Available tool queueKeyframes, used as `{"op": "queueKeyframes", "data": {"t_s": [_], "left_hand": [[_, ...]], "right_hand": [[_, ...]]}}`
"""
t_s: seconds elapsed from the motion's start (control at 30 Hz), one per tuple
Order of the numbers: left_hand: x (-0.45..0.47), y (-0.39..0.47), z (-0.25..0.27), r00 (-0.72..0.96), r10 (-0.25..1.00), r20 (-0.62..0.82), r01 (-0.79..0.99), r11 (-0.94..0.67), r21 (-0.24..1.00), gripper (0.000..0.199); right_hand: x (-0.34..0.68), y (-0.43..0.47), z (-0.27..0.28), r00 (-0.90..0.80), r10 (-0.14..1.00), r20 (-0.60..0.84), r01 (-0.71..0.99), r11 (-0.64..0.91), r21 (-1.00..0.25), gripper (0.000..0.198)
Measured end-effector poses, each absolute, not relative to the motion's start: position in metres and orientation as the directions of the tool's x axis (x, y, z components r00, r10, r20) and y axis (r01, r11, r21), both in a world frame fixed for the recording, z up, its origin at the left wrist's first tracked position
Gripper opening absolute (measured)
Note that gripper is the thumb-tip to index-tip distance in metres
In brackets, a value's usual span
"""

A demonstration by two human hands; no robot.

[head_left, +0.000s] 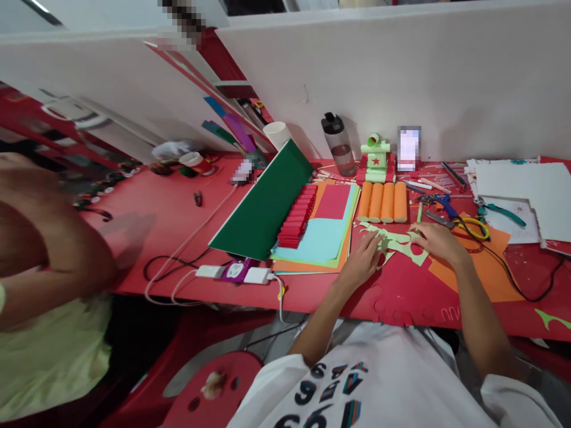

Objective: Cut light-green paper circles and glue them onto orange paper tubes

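Note:
A light green sheet of paper [419,257] with rounded holes cut out of it lies across the red table in front of me. My left hand [364,257] grips its left part, where thin torn-looking strips bunch up under the fingers. At the right end, my right hand [435,241] has its fingers closed on the paper's edge. Just behind the paper stand several orange paper rolls [382,202] side by side. Beyond them is a green and red paper model [376,163] with a red star. Orange sheets [473,267] lie under and beside my right forearm.
Right of my hands are yellow-handled scissors [475,228], a blue glue gun [446,205] with a trailing cord, and pliers [504,213]. Stacked coloured paper [307,232], a dark green board [267,202] and a bottle [339,145] stand left. Another person's arm [57,238] rests far left.

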State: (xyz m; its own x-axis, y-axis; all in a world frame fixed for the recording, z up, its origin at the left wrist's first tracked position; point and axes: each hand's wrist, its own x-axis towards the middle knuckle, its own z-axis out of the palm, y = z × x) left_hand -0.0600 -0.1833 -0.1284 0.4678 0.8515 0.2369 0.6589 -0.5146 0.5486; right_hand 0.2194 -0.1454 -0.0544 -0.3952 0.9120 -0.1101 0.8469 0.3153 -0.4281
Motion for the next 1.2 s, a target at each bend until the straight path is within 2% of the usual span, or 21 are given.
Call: {"op": "queueKeyframes", "data": {"t_s": [0.2, 0.37, 0.53, 0.73, 0.87, 1.07, 1.2], "left_hand": [[-0.056, -0.187, -0.132, 0.486, 0.848, 0.210, 0.732, -0.526, 0.434, 0.038], [-0.047, -0.187, -0.128, 0.504, 0.842, 0.194, 0.708, -0.531, 0.466, 0.040], [-0.050, -0.187, -0.122, 0.543, 0.815, 0.204, 0.669, -0.566, 0.481, 0.045], [-0.107, -0.185, -0.114, 0.492, 0.835, 0.245, 0.722, -0.549, 0.420, 0.048], [-0.162, -0.191, -0.120, 0.447, 0.875, 0.184, 0.800, -0.483, 0.356, 0.056], [-0.196, -0.205, -0.134, 0.453, 0.883, 0.121, 0.808, -0.465, 0.362, 0.065], [-0.194, -0.207, -0.138, 0.452, 0.882, 0.132, 0.800, -0.466, 0.379, 0.067]], "right_hand": [[0.223, -0.145, -0.056, -0.380, 0.922, -0.081, 0.849, 0.313, -0.426, 0.029], [0.213, -0.149, -0.059, -0.400, 0.916, -0.041, 0.836, 0.346, -0.427, 0.037], [0.192, -0.154, -0.067, -0.543, 0.840, -0.002, 0.728, 0.469, -0.499, 0.038], [0.185, -0.152, -0.077, -0.582, 0.811, -0.062, 0.718, 0.477, -0.507, 0.029], [0.191, -0.150, -0.081, -0.594, 0.804, -0.029, 0.691, 0.491, -0.530, 0.029], [0.185, -0.151, -0.072, -0.565, 0.825, -0.033, 0.672, 0.436, -0.598, 0.029], [0.157, -0.148, -0.057, -0.625, 0.779, -0.036, 0.616, 0.465, -0.635, 0.025]]}}
